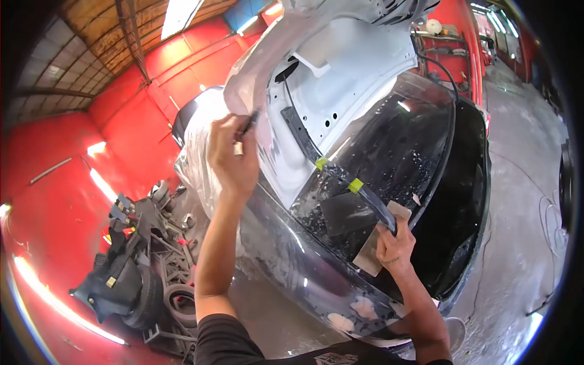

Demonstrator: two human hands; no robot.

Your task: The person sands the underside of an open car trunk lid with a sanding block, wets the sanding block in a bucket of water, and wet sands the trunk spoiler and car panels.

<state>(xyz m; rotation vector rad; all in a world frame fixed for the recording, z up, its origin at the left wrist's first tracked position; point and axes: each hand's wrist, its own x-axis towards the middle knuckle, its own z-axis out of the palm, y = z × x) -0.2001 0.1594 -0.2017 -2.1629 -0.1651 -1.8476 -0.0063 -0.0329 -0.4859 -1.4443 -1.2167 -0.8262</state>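
Note:
My left hand [234,155] is raised beside the pale primed edge of an open car panel [252,91]. Its fingers are pinched on a small dark piece [249,123], too blurred to name. Lower right, my right hand [395,246] is closed around a long tan flat block [367,258], which shows on both sides of the fingers. The end of a dark bar [374,204] with two bands of green tape [356,185] reaches my right fingers; whether I grip it too is unclear. Beneath lies a glossy black surface [395,134] with pale specks and a dark grey sheet [347,213].
Car body with patchy filler spots [365,307] curves below my arms. On the left are loose car parts and a tyre [180,303] by a red wall [55,182]. Plastic sheeting [198,152] drapes the car. Cables cross the floor [517,182] at right.

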